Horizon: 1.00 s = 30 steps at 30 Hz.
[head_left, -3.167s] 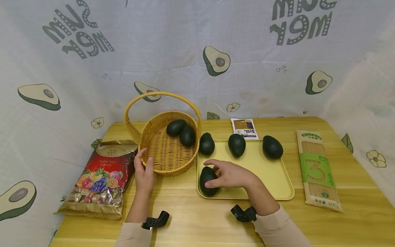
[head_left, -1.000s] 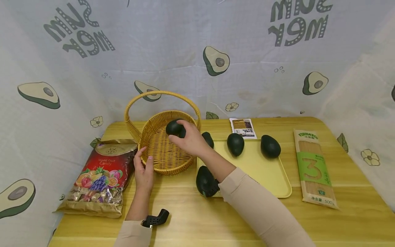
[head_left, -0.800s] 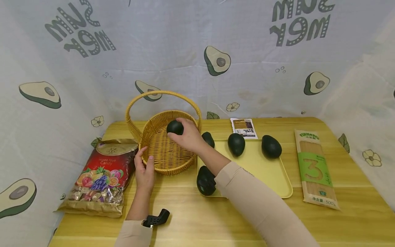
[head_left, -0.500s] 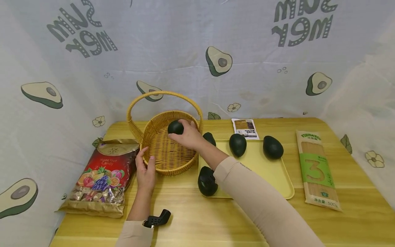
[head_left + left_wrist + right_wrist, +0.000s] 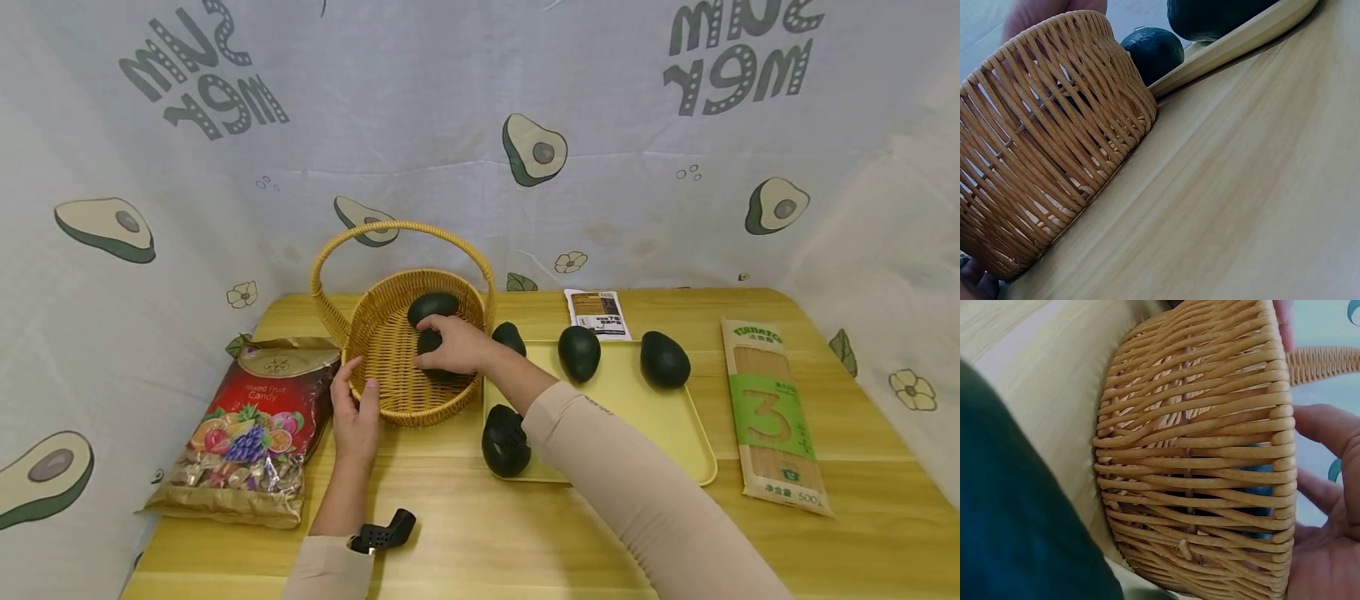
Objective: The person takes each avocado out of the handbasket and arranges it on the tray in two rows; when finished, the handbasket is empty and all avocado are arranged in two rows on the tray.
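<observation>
My right hand reaches inside the yellow wicker basket. Thumb and fingers are round a dark green avocado, partly hidden behind them. A second avocado lies just behind the fingertips, against the far wall. At the basket's front left my left hand rests on the rim, its thumb and forefinger spread. The left wrist view shows the woven wall close up. In the right wrist view, the right hand hangs over the rim, and dark shapes show through the weave.
A yellow tray right of the basket carries several avocados, one partly behind the right sleeve. A candy bag lies at the left, a noodle pack at the right. Behind the tray lies a small printed packet.
My right hand went from the tray's front-left avocado into the basket, then moved down toward the basket's front. The second basket avocado now lies nearer the front. The left hand stayed put.
</observation>
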### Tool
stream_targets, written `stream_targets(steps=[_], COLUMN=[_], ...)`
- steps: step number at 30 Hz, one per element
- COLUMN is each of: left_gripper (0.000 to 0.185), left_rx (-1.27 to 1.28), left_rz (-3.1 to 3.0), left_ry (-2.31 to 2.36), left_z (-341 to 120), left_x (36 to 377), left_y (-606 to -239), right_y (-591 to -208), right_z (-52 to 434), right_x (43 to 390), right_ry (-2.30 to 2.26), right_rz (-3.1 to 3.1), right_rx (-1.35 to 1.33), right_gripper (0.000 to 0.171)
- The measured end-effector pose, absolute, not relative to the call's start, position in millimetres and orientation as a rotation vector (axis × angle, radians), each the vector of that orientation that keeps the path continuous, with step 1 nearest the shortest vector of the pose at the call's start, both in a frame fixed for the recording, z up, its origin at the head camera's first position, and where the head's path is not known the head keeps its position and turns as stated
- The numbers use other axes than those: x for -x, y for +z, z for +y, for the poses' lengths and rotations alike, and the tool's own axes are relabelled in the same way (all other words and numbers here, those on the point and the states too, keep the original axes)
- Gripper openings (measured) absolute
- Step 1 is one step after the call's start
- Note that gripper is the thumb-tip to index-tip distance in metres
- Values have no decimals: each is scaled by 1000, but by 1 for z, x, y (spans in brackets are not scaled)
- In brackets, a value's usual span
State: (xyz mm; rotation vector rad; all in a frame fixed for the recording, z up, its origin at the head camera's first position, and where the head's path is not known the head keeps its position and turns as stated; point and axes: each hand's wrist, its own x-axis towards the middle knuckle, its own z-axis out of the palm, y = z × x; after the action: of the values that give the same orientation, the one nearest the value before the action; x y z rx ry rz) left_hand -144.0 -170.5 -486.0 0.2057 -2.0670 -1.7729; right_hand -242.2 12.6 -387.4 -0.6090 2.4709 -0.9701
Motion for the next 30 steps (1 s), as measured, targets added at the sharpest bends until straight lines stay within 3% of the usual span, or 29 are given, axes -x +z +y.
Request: stream_targets(steps=[8, 15, 30], left_gripper=[42, 43, 43], left_rx=[-202, -196, -208], left_rz=[-2075, -2095, -2113], left_ry=[-1774, -1778, -1759], left_z=[-170, -171, -171], left_x=[143, 143, 143], left_y=[-485, -485, -485], right_y=[-390, -389, -375], right_z=[9, 7, 31], right_x=[242, 241, 226], right_ry=[-771, -727, -1097], right_rz=[2477, 2483, 2411], right_rx=[695, 712, 709], right_gripper=[54, 58, 69])
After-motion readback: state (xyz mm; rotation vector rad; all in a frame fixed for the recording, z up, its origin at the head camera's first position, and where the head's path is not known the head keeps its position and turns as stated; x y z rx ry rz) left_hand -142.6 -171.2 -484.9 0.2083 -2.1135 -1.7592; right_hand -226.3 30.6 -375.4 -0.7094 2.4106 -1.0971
